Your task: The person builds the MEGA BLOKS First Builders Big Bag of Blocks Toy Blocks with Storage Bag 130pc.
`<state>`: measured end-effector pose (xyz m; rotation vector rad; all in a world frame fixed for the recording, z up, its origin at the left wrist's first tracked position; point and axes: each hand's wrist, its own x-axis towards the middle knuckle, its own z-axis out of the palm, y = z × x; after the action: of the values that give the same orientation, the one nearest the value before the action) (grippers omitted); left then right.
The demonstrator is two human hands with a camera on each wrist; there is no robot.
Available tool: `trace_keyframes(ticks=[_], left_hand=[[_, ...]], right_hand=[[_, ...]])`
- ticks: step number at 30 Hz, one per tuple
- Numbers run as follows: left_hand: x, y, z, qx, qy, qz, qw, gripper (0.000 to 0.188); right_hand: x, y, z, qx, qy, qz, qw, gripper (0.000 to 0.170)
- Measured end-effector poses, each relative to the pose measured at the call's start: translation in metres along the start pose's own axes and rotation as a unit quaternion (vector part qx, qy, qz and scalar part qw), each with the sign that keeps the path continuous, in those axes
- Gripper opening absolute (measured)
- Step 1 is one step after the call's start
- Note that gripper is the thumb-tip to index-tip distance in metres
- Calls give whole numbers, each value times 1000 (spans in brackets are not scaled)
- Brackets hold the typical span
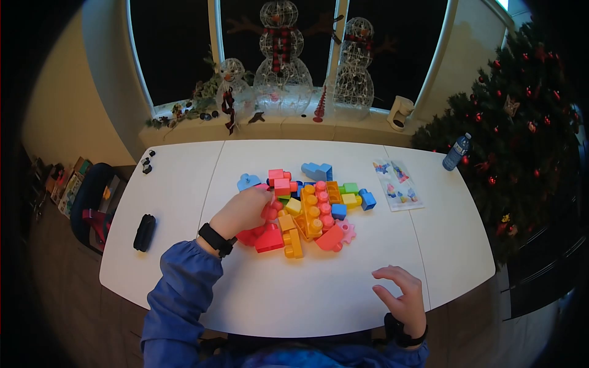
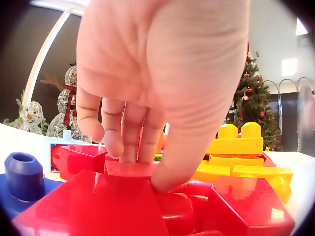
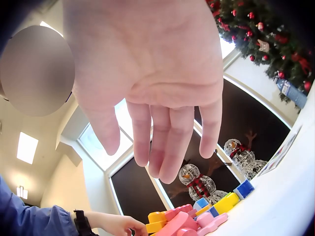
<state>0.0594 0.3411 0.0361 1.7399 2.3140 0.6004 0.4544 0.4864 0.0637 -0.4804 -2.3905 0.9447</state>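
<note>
My left hand [image 1: 242, 211] reaches down into the left side of a heap of toy building blocks. In the left wrist view its fingers [image 2: 140, 132] dip behind a red block [image 2: 130, 169], and the thumb comes down on the near side among more red blocks. The fingertips are hidden, so I cannot tell whether they grip it. Right of the hand lie a yellow-orange block [image 1: 311, 211] and a pink block [image 1: 323, 205] with knobs. My right hand [image 1: 406, 299] hovers over the table's near right side, fingers loosely bent, holding nothing.
Picture sheets [image 1: 397, 185] lie right of the heap. A water bottle [image 1: 456, 152] stands at the table's right edge. A black case [image 1: 144, 232] lies at left, small dark items [image 1: 147, 164] behind it. Wire snowmen [image 1: 281, 67] line the windowsill; a decorated tree [image 1: 515, 122] stands right.
</note>
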Motion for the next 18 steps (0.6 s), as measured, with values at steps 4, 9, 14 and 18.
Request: trace_keyframes(ticks=[4,9,14,18], left_hand=[[-35,37,-31,-58,86,-7,995,31],[-97,81,-14,-219,74,-26,973,35],[-116,92,19,-259,2,-38,965,32],[-115,93,30,-223,-5,-44,974,32]], right_hand=[[-2,-2,1,14,-6,6,1000,25],[3,-8,7,43,-25,15,999,25],[6,-7,17,45,-46,-6,998,26],[6,-7,19,49,-57,-6,997,26]])
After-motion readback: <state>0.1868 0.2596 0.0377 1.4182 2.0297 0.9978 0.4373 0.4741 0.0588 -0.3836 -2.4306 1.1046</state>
